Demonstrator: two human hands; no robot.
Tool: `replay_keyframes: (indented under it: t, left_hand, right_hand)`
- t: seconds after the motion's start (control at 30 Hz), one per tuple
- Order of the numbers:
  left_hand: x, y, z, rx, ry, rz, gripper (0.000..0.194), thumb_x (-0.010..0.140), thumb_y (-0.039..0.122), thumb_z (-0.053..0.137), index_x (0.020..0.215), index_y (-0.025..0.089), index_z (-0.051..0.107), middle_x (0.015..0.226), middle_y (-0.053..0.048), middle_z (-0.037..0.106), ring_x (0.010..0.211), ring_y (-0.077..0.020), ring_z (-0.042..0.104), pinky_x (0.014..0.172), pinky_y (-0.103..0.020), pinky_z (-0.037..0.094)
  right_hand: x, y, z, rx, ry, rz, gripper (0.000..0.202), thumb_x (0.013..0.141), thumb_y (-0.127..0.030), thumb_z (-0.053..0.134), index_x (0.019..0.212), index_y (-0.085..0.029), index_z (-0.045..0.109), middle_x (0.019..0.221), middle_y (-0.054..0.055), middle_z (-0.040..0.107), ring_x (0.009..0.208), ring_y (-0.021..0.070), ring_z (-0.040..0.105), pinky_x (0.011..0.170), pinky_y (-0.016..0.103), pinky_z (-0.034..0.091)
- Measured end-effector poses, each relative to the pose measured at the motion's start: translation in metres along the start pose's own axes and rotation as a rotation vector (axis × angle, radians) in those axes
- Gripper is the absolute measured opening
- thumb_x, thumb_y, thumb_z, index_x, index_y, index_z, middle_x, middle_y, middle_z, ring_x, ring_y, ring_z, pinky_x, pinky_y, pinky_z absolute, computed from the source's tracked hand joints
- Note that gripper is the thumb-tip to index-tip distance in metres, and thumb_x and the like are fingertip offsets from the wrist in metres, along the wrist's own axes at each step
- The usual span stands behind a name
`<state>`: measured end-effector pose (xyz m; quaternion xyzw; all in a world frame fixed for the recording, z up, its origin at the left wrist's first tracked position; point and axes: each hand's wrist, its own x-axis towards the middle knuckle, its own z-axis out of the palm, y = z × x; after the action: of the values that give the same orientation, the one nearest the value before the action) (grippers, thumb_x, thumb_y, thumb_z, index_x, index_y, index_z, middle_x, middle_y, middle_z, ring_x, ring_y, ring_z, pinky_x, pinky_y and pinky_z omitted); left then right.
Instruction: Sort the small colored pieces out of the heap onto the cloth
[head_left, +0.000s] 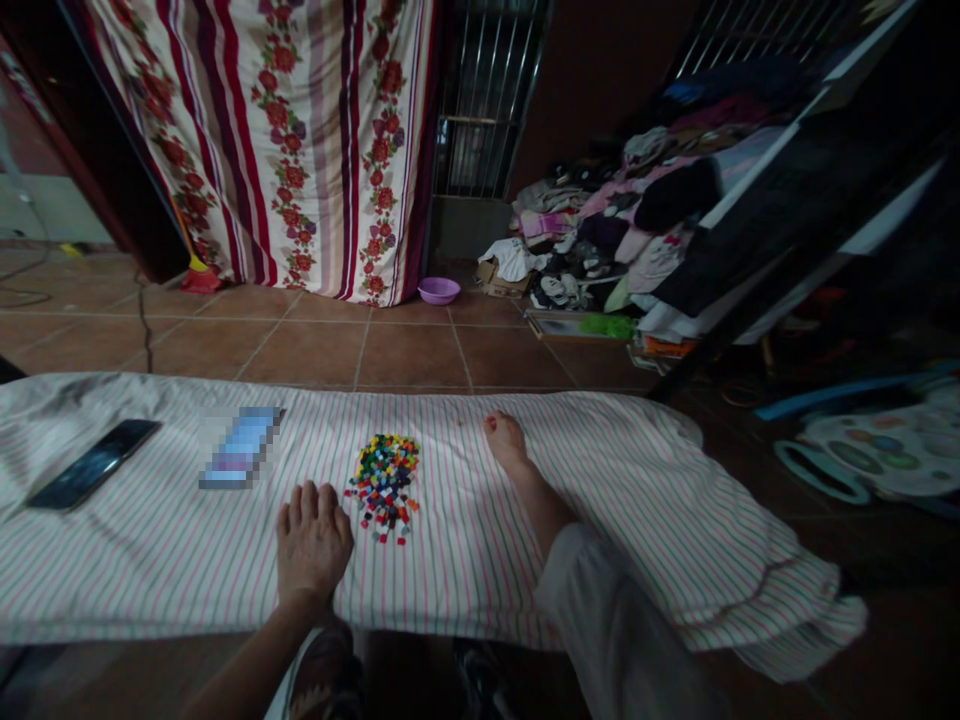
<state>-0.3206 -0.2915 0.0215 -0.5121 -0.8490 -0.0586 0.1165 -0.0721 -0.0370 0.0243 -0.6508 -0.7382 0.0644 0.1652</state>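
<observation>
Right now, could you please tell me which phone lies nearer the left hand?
The blue-screened phone, ahead and left of the left hand; the black phone lies farther off, toward the left end of the cloth.

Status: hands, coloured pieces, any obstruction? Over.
Left hand open, palm down, beside coloured pieces. Right hand curled, contents unclear. Pieces clustered between hands on striped cloth. Dark phone far left, out of the way.

A head-worn camera looks forward and down, near above a striped cloth [480,590]. It takes in a flowered curtain [322,150] beyond.
</observation>
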Motion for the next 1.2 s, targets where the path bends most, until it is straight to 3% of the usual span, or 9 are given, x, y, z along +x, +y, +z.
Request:
replay_keyframes:
  t: [0.27,0.5,0.83,0.97,1.2]
  left_hand:
    - [0.0,0.0,-0.003,-0.027,-0.008,0.003,0.048,0.089,0.027,0.034,0.129,0.009,0.054,0.138,-0.019,0.051,0.132,-0.0315,0.041,0.109,-0.047,0.029]
    - [0.0,-0.001,0.0,-0.014,0.021,0.014,0.047,0.088,0.028,0.036,0.127,0.009,0.056,0.136,-0.019,0.053,0.13,-0.0316,0.043,0.108,-0.047,0.03]
    - [-0.001,-0.001,-0.002,-0.049,0.013,0.008,0.046,0.089,0.027,0.033,0.126,0.01,0.054,0.138,-0.019,0.05,0.131,-0.0308,0.042,0.109,-0.047,0.029]
    - [-0.001,-0.001,-0.004,-0.073,0.005,0.005,0.046,0.09,0.026,0.032,0.126,0.009,0.053,0.138,-0.02,0.049,0.131,-0.0315,0.042,0.108,-0.048,0.029]
    - [-0.001,-0.002,-0.001,-0.089,0.014,-0.01,0.046,0.091,0.029,0.033,0.127,0.01,0.053,0.139,-0.02,0.049,0.133,-0.0323,0.04,0.109,-0.048,0.027]
  right_hand:
    - [-0.002,-0.004,-0.004,-0.027,-0.026,0.049,0.02,0.088,-0.019,0.05,0.094,-0.015,0.068,0.091,0.009,0.072,0.088,0.0173,0.065,0.074,0.023,0.042]
    - [0.0,-0.008,0.001,-0.01,0.015,0.186,0.024,0.09,-0.02,0.047,0.098,-0.016,0.069,0.09,0.01,0.071,0.084,0.0186,0.066,0.07,0.025,0.043]
    - [-0.011,-0.004,-0.006,0.219,0.068,0.145,0.026,0.086,-0.024,0.052,0.108,-0.015,0.063,0.093,0.008,0.071,0.086,0.0189,0.064,0.076,0.026,0.044]
    - [-0.032,-0.012,-0.012,0.335,0.075,0.052,0.025,0.083,-0.022,0.049,0.103,-0.017,0.063,0.094,0.006,0.07,0.082,0.0167,0.063,0.077,0.026,0.045]
    - [-0.079,-0.055,-0.009,0.508,-0.121,-0.329,0.018,0.085,-0.021,0.052,0.092,-0.019,0.068,0.09,0.004,0.064,0.078,0.0135,0.061,0.076,0.023,0.047]
